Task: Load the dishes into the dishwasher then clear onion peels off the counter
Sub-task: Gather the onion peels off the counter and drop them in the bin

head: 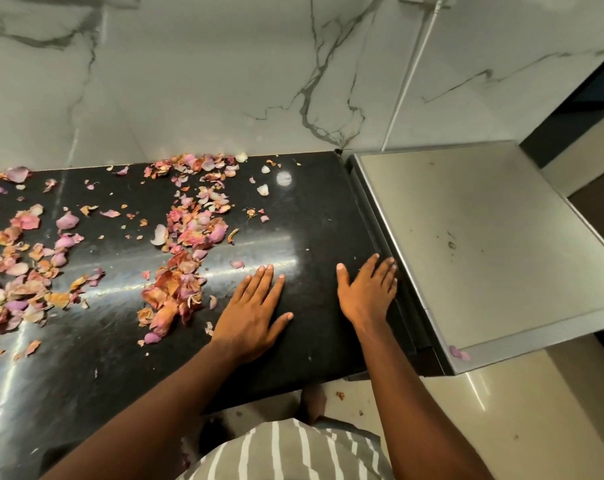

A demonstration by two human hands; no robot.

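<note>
A view from above of a glossy black stone surface (311, 216) set against a white marble-patterned wall (196, 74). Two bare arms reach forward from the bottom of the frame. The left hand (253, 315) lies flat, palm down, on the surface with fingers spread and holds nothing; its little-finger side sits just beside a heap of onion peels (186, 258). The right hand (368, 294) also lies flat and spread, empty, at the right end of the surface, its fingertips touching the edge where the stone meets a grey metal appliance top (473, 237). The pink, purple and orange-brown peels are scattered over the left and middle of the surface: one band runs from the wall down towards the left hand, another spreads along the far left edge. A single purple peel (460, 353) rests on the near corner of the metal top. A grey and white striped garment (286, 452) shows at the bottom, above a pale tiled floor (501, 410)
</note>
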